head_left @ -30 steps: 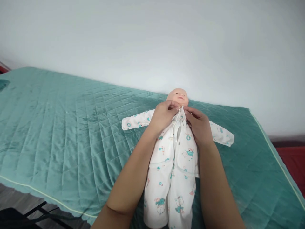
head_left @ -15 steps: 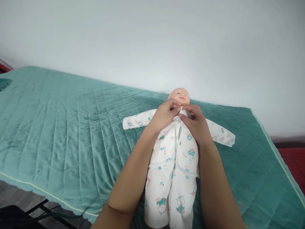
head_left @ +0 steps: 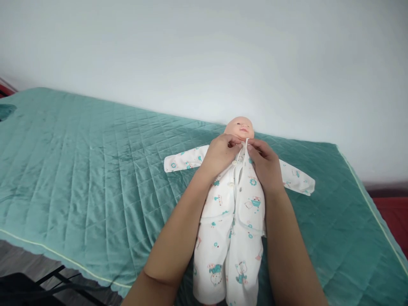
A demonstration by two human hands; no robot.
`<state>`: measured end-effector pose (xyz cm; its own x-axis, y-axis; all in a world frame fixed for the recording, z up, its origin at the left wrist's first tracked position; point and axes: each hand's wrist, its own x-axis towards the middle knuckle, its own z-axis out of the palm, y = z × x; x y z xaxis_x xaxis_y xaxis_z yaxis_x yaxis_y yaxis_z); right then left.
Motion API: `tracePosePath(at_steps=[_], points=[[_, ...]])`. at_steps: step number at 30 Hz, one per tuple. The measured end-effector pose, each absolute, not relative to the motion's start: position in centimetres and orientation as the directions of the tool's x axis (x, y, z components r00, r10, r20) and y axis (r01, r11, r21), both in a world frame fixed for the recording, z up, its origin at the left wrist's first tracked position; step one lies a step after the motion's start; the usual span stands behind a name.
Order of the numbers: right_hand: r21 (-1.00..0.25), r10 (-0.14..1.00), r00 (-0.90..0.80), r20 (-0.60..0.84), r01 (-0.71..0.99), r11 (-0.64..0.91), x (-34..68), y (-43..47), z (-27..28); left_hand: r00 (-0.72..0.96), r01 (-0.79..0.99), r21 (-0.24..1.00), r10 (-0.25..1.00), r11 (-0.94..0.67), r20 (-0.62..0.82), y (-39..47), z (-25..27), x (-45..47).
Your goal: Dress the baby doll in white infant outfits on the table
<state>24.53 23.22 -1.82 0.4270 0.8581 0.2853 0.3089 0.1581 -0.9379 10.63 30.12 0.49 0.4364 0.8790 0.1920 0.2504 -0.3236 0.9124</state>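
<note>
A baby doll (head_left: 239, 127) lies on its back, dressed in a white printed jacket (head_left: 219, 202) and matching pants (head_left: 213, 259). Both sleeves stretch out sideways. My left hand (head_left: 224, 154) pinches the jacket's left front edge just below the doll's chin. Opposite it, my right hand (head_left: 263, 163) holds up the other front edge near the collar, fingers closed on the cloth. Between the hands the two edges stand slightly apart at the neck. Small round fasteners show along the front opening. My fingers partly hide the collar.
A green quilted cover (head_left: 95, 170) spreads over the bed under the doll. Behind it rises a pale wall (head_left: 204, 59). Something red (head_left: 390, 216) stands past the right edge. A black frame (head_left: 60, 278) shows at the lower left.
My right hand has shifted a little to the right, raising its jacket edge. The collar edges, close together before, now gape slightly. My left hand has barely moved.
</note>
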Motion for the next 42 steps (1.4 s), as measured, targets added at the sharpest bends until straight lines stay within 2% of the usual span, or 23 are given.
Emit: tracePosePath(at_steps=[3,7,14,20,31,37,42], points=[[-0.937,0.838,0.447,0.312,0.291,0.194,24.7,23.3,-2.2,0.463,0.232,0.912,0.863,-0.338,0.202,30.1,0.4,10.5],[-0.915,0.839,0.425,0.34,0.356,0.19,24.5,23.3,-2.0,0.458,0.194,0.921,0.861,-0.338,0.219,30.2,0.1,10.4],[-0.887,0.869,0.361,0.339,0.431,0.167,24.3,23.2,-1.3,0.439,0.165,0.929,0.868,-0.331,0.231,30.5,-0.2,10.5],[-0.875,0.908,0.287,0.306,0.461,0.149,24.6,23.2,-1.2,0.488,0.19,0.928,0.851,-0.32,0.193,30.5,0.3,10.0],[-0.885,0.92,0.28,0.273,0.449,0.126,24.5,23.3,-1.0,0.464,0.272,0.917,0.874,-0.292,0.141,29.8,0.9,10.2],[-0.914,0.925,0.3,0.234,0.393,0.104,24.8,23.1,-1.1,0.541,0.204,0.931,0.827,-0.304,0.152,30.2,0.7,9.5],[-0.917,0.925,0.289,0.248,0.378,0.128,25.1,23.1,-1.4,0.582,0.236,0.909,0.799,-0.343,0.15,30.0,1.2,8.9]])
